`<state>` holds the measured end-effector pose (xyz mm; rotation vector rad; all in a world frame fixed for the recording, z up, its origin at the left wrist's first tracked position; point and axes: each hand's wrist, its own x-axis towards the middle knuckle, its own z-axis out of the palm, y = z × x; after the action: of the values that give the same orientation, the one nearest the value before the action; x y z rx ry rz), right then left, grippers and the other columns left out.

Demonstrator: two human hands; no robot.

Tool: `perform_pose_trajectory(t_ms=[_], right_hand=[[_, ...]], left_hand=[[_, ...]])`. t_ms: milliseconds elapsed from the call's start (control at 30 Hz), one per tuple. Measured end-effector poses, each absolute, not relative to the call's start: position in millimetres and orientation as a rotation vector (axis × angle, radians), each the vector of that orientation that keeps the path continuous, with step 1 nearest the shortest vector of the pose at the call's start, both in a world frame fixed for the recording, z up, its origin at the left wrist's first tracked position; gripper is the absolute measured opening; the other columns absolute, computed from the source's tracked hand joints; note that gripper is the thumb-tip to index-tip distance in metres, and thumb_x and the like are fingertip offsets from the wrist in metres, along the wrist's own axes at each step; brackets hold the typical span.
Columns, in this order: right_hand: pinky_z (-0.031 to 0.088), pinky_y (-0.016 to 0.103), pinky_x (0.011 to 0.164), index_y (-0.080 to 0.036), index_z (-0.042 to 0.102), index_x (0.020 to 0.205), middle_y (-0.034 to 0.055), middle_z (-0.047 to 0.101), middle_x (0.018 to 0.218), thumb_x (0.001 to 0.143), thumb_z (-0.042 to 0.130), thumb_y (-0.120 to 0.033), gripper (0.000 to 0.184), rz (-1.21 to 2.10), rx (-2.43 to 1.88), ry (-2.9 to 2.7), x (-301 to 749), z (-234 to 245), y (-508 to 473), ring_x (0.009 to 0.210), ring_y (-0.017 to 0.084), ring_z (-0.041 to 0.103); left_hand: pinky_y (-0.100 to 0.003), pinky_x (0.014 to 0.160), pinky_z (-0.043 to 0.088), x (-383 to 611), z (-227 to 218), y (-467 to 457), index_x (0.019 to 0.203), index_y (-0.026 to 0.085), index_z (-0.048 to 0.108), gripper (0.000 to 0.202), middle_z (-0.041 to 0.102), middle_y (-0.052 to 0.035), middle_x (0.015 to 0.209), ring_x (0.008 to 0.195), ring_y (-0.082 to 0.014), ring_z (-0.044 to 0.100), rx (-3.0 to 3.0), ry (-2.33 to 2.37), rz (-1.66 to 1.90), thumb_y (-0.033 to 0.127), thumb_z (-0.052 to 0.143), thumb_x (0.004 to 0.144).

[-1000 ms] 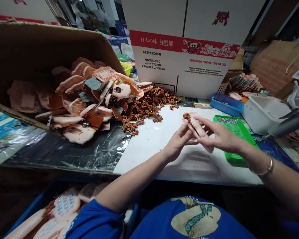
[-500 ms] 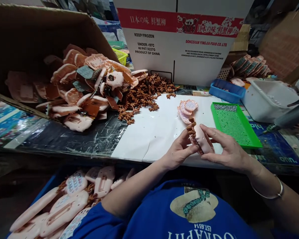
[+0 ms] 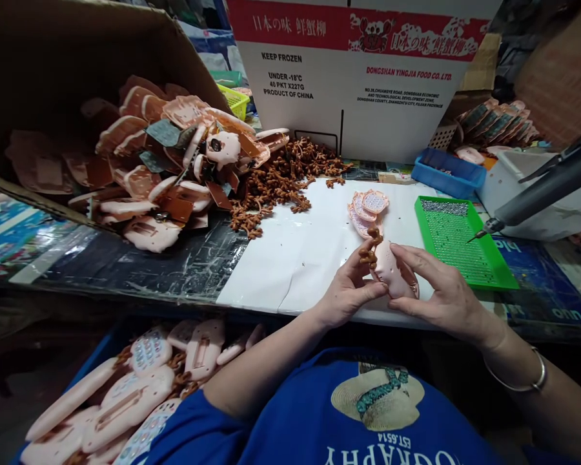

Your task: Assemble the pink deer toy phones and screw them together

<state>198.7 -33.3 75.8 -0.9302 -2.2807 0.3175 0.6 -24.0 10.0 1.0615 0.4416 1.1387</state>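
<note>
Between my two hands, above the near edge of the white sheet (image 3: pixel 290 258), is a pink plastic shell (image 3: pixel 388 266). My left hand (image 3: pixel 346 290) is closed on the shell's left side, pinching a brown knobbly plastic piece (image 3: pixel 369 255) against it. My right hand (image 3: pixel 438 294) grips the shell's right side between thumb and fingers. Just beyond the shell lie a few pink keypad pieces (image 3: pixel 374 202), overlapping. Right of my right hand is a green tray (image 3: pixel 501 268) holding small screws. What is inside the shell is hidden.
A cardboard box (image 3: pixel 193 61) on its side spills pink shells with circuit boards. Brown pieces (image 3: pixel 290 174) are heaped beside it. A grey screwdriver (image 3: pixel 537 194) hangs over the tray. A blue bin (image 3: pixel 426 171) and white bin (image 3: pixel 508 174) stand behind. Finished-looking shells (image 3: pixel 126 407) fill a container below left.
The grey screwdriver has swung left, its tip now over the green tray. My hands keep hold of the shell and brown piece, which have tilted slightly. The view has shifted a little.
</note>
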Motion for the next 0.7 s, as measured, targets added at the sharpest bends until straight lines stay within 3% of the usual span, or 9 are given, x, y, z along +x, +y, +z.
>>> perform_pose_trajectory(t_ms=[167,367,500,600,700], right_hand=[[0.053,0.043,0.108,-0.027,0.035,0.154,0.0143,0.053,0.145,0.084,0.074,-0.030,0.080,0.312,-0.864,-2.272,197.7,65.4,-32.6,0.132,0.026,0.055],[0.059,0.048,0.096,-0.026,0.028,0.157,0.0214,0.050,0.144,0.085,0.071,-0.020,0.084,-0.105,-0.923,-2.164,184.2,43.3,-38.4,0.127,0.033,0.058],[0.062,0.049,0.085,-0.023,0.028,0.157,0.0247,0.052,0.138,0.084,0.074,-0.026,0.086,-0.342,-0.960,-2.101,174.3,34.9,-42.8,0.118,0.036,0.062],[0.061,0.042,0.086,-0.025,0.037,0.153,0.0174,0.060,0.125,0.090,0.067,-0.038,0.071,-0.030,-0.955,-2.009,177.7,41.3,-42.8,0.110,0.028,0.065],[0.059,0.032,0.085,-0.027,0.057,0.136,0.0081,0.066,0.108,0.095,0.059,-0.038,0.043,0.357,-0.988,-1.915,186.0,56.3,-39.2,0.098,0.019,0.066]], left_hand=[[-0.037,0.106,0.048,-3.9,8.5,-25.4,0.143,0.042,0.049,0.080,0.048,-0.0029,0.152,0.131,-0.0258,0.053,1.087,0.419,1.154,0.025,0.085,0.073],[-0.039,0.115,0.041,5.5,17.5,-37.7,0.151,0.038,0.038,0.066,0.037,-0.0051,0.160,0.145,-0.0268,0.040,1.201,0.344,1.207,0.028,0.066,0.092],[-0.040,0.117,0.039,15.9,17.7,-43.7,0.148,0.029,0.043,0.052,0.047,-0.0090,0.152,0.140,-0.0255,0.047,1.248,0.484,1.415,0.029,0.057,0.098],[-0.037,0.111,0.045,11.9,15.8,-44.9,0.142,0.025,0.047,0.042,0.054,-0.0104,0.143,0.129,-0.0231,0.056,1.394,0.540,1.455,0.024,0.049,0.100],[-0.037,0.108,0.048,3.1,15.5,-45.5,0.144,0.024,0.044,0.044,0.053,-0.0117,0.141,0.127,-0.0239,0.056,1.591,0.489,1.351,0.023,0.049,0.100]])
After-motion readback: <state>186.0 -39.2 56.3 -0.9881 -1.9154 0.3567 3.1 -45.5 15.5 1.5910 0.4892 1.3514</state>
